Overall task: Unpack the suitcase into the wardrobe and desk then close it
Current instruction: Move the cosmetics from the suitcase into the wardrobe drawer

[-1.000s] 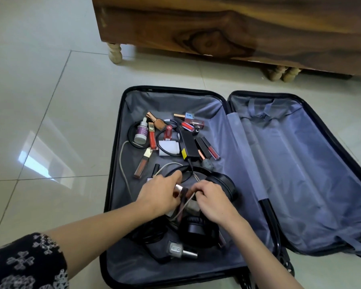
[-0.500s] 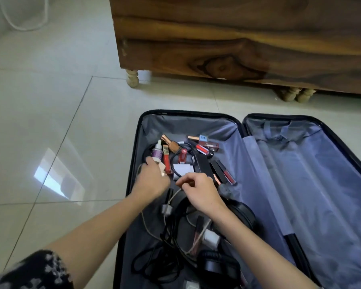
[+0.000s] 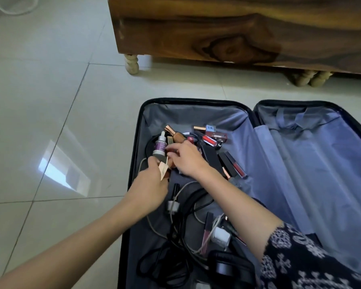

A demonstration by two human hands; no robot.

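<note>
Left hand grips tan tube. Right hand over makeup, cannot tell if holding. Too many small things: 1 may slip back into suitcase.

Floor tiles: glossy, reflective. Wooden cabinet: polished, strongly grained. Suitcase lining: smooth grey cloth, slight sheen. Cosmetic tubes: glossy plastic, copper-toned caps. Cables: matt black.

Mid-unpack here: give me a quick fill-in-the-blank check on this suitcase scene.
1. The suitcase lies ___ on the tiled floor.
2. The dropper bottle carries a ___ label.
3. The left hand and right hand both reach into its ___ half.
4. The beige tube is pinched by the ___ hand.
Missing words: open; purple; left; left.
</note>
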